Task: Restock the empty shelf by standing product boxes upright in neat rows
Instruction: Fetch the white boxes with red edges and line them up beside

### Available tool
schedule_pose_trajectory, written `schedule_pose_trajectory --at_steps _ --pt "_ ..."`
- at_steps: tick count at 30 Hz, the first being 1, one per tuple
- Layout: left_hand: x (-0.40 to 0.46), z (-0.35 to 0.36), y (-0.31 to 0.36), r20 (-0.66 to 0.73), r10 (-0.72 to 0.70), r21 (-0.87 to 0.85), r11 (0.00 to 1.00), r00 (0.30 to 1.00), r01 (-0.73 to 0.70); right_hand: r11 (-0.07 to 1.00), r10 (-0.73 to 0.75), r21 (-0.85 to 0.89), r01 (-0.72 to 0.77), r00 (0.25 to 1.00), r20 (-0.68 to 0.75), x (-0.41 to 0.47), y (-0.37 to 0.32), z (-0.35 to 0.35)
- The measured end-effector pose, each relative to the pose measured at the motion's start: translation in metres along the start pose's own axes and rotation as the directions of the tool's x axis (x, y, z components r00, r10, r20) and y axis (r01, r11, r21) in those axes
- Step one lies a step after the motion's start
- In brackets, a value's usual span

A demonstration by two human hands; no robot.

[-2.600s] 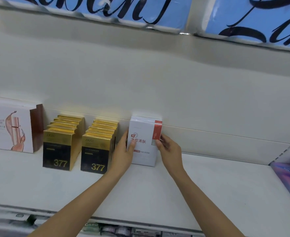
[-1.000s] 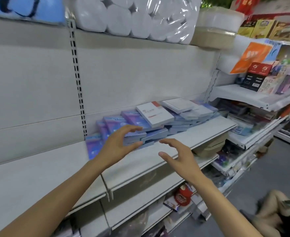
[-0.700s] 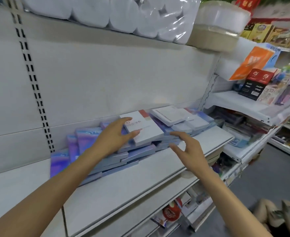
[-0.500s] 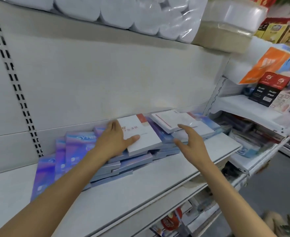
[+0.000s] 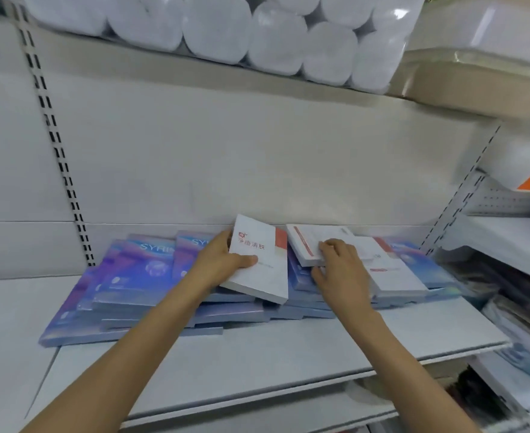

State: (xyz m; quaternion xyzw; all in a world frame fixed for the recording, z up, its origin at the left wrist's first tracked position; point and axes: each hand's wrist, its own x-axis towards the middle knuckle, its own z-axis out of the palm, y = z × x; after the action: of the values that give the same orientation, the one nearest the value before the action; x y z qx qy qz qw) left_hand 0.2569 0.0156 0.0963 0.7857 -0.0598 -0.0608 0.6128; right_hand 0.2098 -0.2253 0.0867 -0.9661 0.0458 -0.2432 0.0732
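Note:
A heap of flat boxes lies along the back of the white shelf (image 5: 257, 357). Most are purple-blue boxes (image 5: 126, 276), with a few white boxes with red trim on top. My left hand (image 5: 216, 265) grips one white box with red print (image 5: 262, 260) at its left edge, thumb on its face, and tilts it up off the pile. My right hand (image 5: 340, 270) rests on a second white box (image 5: 316, 242) lying flat, fingers curled over its near edge. A third white box (image 5: 394, 276) lies under it to the right.
Packs of white paper rolls (image 5: 257, 35) fill the shelf above. A slotted upright (image 5: 54, 135) stands at the left and another (image 5: 463, 192) at the right. Neighbouring shelves on the right (image 5: 513, 239) hold more goods. Bare shelf runs to the left (image 5: 10, 323).
I turned from the upright rows to the heap on the right. Both hands reached the pile; my left hand took the white box and lifted its edge, my right hand landed on another.

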Motion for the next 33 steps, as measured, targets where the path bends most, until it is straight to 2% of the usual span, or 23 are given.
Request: schedule_pose_trajectory --at_steps 3,6,8,10,12,14,19,26,33 --pt "-0.011 0.007 0.007 -0.106 0.001 -0.141 0.990 0.994 -0.016 0.996 -0.042 0.070 0.050 0.993 -0.111 0.005 0.004 -0.005" --pt "-0.025 0.008 0.009 -0.211 -0.011 -0.259 0.965 0.977 -0.045 0.931 0.036 0.361 0.055 0.970 -0.242 0.010 0.010 -0.031" --pt "-0.036 0.005 0.007 -0.283 -0.034 -0.311 0.949 0.958 -0.058 0.792 0.110 0.607 0.063 0.964 -0.244 0.011 0.010 -0.053" --pt "-0.049 -0.001 0.005 -0.352 -0.060 -0.376 0.923 0.934 -0.083 0.580 0.188 0.813 0.047 0.964 -0.190 0.014 0.008 -0.069" --pt "-0.063 -0.009 0.004 -0.400 -0.084 -0.441 0.891 0.913 -0.111 0.367 0.202 0.930 -0.014 0.977 -0.065 0.018 0.004 -0.076" --pt "-0.080 -0.017 0.003 -0.431 -0.097 -0.477 0.868 0.897 -0.136 0.241 0.132 0.967 -0.085 0.990 0.054 0.016 -0.004 -0.077" --pt "-0.128 -0.040 -0.001 -0.511 -0.095 -0.451 0.876 0.855 -0.172 0.149 -0.064 0.976 -0.159 0.983 0.170 -0.003 -0.047 -0.070" --pt "-0.203 -0.103 -0.024 -0.594 -0.083 -0.371 0.911 0.800 -0.182 0.066 -0.259 0.978 -0.200 0.943 0.210 -0.028 -0.138 -0.053" --pt "-0.280 -0.185 -0.054 -0.656 -0.065 -0.345 0.912 0.752 -0.221 0.075 -0.398 0.967 -0.242 0.882 0.252 -0.076 -0.248 -0.040"
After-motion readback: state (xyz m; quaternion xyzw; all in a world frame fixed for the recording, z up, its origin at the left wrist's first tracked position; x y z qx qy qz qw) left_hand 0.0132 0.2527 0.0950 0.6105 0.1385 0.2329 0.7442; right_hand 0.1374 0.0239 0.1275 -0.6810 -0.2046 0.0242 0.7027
